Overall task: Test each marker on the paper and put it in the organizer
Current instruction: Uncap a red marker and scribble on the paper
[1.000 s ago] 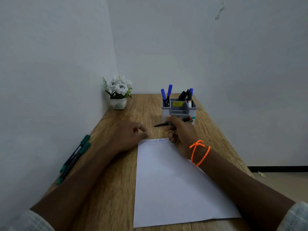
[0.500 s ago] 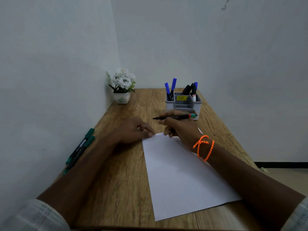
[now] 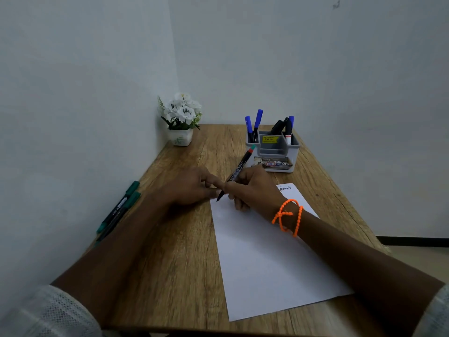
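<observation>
Right now the right hand point(image 3: 252, 188) has its fingers curled round a black marker point(image 3: 237, 172), pinching the barrel low down in a writing grip. That marker slants up and away from the hand, its green end cap towards the organizer point(image 3: 273, 152), its tip down at the far left corner of the paper point(image 3: 267, 259). Whether the tip actually touches the sheet is hard to tell, since the fingers crowd that spot. An orange beaded bracelet point(image 3: 289, 217) circles the right wrist.

Just beside it, the left hand point(image 3: 192, 186) lies on the table point(image 3: 175, 251) with loosely bent fingers, their tips at the paper's far left corner; it grips nothing, and looks to be pressing the sheet's edge.

Outward from the hands, the white paper lies at an angle on the wooden table, with a small dark scribble point(image 3: 284, 189) near its far right corner. Beyond it stands the grey organizer, holding blue markers point(image 3: 254, 124) in its left compartment and black and blue ones point(image 3: 285, 128) in its right. Two green-capped markers point(image 3: 120, 207) lie side by side along the left wall, well apart from the paper. A small pot of white flowers point(image 3: 181, 120) sits in the far left corner.
</observation>
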